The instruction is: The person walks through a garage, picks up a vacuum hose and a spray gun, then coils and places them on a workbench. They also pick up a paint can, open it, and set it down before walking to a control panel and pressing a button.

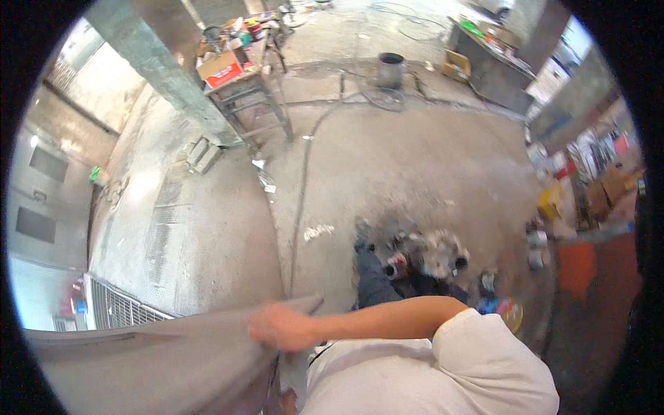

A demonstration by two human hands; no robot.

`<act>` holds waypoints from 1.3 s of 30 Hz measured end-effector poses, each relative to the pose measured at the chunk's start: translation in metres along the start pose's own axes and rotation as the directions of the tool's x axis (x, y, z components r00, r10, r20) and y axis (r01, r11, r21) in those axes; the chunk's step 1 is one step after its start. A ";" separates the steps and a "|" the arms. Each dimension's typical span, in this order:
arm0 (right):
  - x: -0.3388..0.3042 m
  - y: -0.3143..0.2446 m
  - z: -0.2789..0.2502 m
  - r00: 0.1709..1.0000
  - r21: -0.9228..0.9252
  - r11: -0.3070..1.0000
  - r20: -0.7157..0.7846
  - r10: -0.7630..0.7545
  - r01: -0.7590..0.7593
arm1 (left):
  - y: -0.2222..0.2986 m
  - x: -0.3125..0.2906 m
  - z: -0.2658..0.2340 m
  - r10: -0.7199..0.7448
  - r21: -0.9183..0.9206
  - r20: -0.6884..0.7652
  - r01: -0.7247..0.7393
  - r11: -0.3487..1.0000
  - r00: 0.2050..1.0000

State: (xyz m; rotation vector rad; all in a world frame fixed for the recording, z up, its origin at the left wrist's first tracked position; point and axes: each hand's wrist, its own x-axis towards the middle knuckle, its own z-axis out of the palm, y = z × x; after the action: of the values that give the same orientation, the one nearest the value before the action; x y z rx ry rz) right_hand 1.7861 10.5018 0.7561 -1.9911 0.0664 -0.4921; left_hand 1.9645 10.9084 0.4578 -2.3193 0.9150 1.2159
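Observation:
My right arm, in a pale short sleeve, reaches across my body to the left. Its hand, blurred by motion, is closed on the edge of a wide grey-brown cloth at the lower left. The cloth stretches out to both sides of the hand and hangs down out of view; whether it is a garment or a sheet I cannot tell. At the bottom edge, below the cloth's near side, a small part of my left hand shows. Its fingers are mostly hidden.
Dark, greasy machine parts lie on the floor ahead. A dark cable runs along the concrete. Farther off stand a cluttered table, a metal drum and a workbench. A metal grille is at left.

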 end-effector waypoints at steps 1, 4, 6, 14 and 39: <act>0.009 0.008 -0.016 0.950 0.225 0.970 0.312 0.021 -0.095 | 0.025 0.004 0.001 -0.019 -0.007 0.030 0.020 1.000 0.999; 0.057 0.032 -0.086 0.780 0.413 0.907 0.593 -0.200 -0.081 | 0.129 0.025 -0.025 -0.058 -0.161 0.014 0.060 0.985 0.998; 0.090 0.060 -0.156 0.780 0.266 0.958 0.620 -0.084 -0.108 | 0.204 0.037 -0.063 -0.082 -0.299 -0.023 0.071 0.952 0.996; 0.126 0.300 -0.455 0.772 -0.144 0.781 0.127 0.623 -0.607 | 0.393 0.131 -0.220 0.115 0.360 -0.072 -0.082 0.930 0.991; -0.168 0.735 -1.005 -0.572 0.940 -0.128 -0.080 0.817 -0.315 | 1.367 0.613 -1.114 0.559 -0.268 -0.435 -0.694 0.668 0.706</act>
State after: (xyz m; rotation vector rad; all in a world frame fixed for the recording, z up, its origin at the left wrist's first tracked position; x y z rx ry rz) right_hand 1.3842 9.3536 0.4440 -0.1868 1.9699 -0.3728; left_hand 1.9340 9.0439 0.5480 -2.6777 1.8841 1.4168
